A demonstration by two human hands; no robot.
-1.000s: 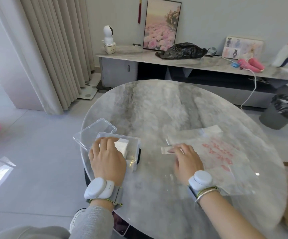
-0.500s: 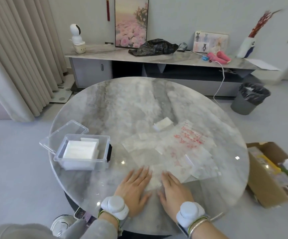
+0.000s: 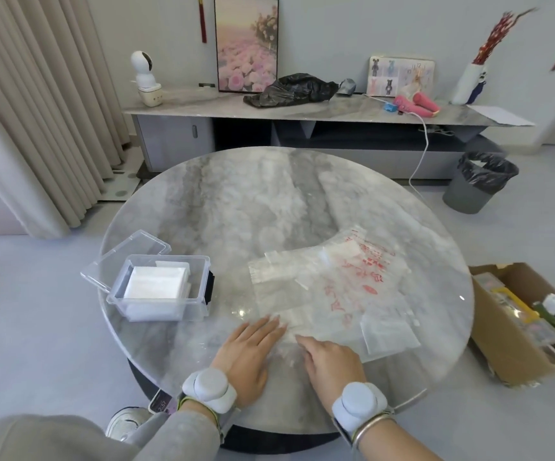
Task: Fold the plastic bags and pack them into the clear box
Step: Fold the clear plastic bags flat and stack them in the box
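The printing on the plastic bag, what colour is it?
Red printing on clear plastic; the head view shows it.

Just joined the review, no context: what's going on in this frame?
A person presses a plastic bag flat at the near edge of the round table, left hand and right hand both laid open on it. The clear box to the left has its lid open and holds folded bags. More loose bags lie spread on the right.
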